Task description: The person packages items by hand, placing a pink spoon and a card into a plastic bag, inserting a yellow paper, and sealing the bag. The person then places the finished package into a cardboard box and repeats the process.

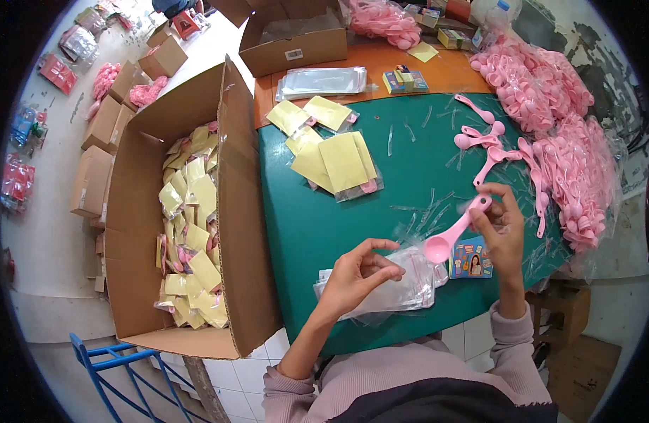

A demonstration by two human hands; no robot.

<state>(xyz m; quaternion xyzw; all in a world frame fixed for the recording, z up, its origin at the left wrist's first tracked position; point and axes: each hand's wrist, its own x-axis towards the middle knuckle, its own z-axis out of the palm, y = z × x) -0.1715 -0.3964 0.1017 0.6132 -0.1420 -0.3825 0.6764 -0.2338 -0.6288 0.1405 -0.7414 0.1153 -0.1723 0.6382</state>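
My right hand (506,229) pinches the handle end of a pink measuring spoon (443,246), whose bowl points down and left. Just left of it, my left hand (354,276) hovers with thumb and fingers apart and nothing visible between them. Beneath that hand lies a stack of clear plastic bags (413,290). A small pile of printed cards (471,259) sits under the spoon and right hand. Farther up the green tabletop (303,247) are loose pink spoons (489,139) and several filled bags with yellow cards (342,163).
A deep cardboard box (245,225) on the left holds many packed bags. Large bundles of pink spoons (575,169) line the right edge. Clear plastic strips (391,141) are scattered about. An open carton (293,53) and more clear bags (322,83) stand at the back.
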